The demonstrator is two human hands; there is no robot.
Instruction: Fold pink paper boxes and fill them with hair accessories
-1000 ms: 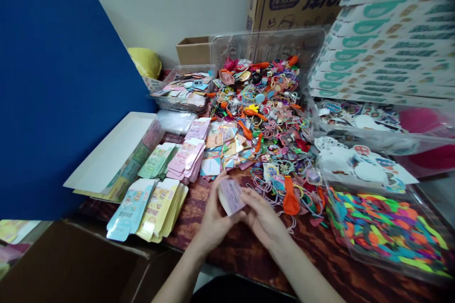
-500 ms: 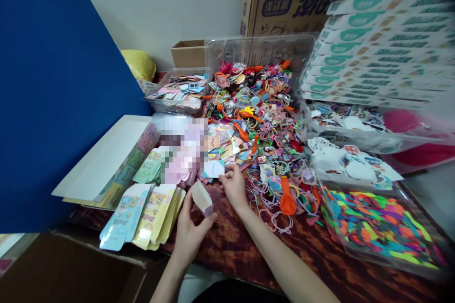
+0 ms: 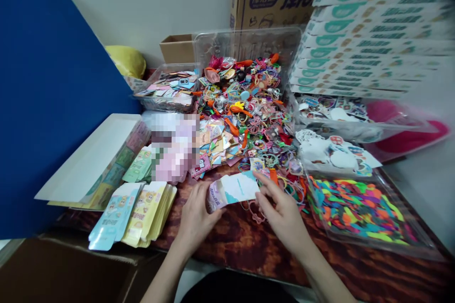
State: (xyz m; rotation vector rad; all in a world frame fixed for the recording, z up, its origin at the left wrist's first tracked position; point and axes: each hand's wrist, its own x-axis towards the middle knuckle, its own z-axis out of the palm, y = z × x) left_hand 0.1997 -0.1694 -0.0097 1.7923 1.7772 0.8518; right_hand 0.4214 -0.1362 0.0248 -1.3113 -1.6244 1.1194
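My left hand [image 3: 199, 213] is closed around a small purple printed paper box [image 3: 216, 195], held above the table's front part. Between the fingers of my right hand [image 3: 279, 206] is a white card with teal corners [image 3: 241, 187]. The card's left end meets the open mouth of the box; how far it goes in I cannot tell. Behind both hands lies a pile of small printed cards [image 3: 220, 147]. A heap of hair ties and trinkets [image 3: 256, 118] spreads out beyond the right hand.
Flat blue boxes [image 3: 113, 215] and yellow boxes [image 3: 147, 218] lie at the left. A clear tray of bright neon pieces [image 3: 362, 213] stands at the right, near white cut-outs [image 3: 334, 154]. White cartons [image 3: 355, 38] are stacked behind. A blue panel [image 3: 53, 104] blocks the far left.
My right hand has lifted the white card from near the card pile and brought it right and closer, against the box. My left hand has turned the box sideways.
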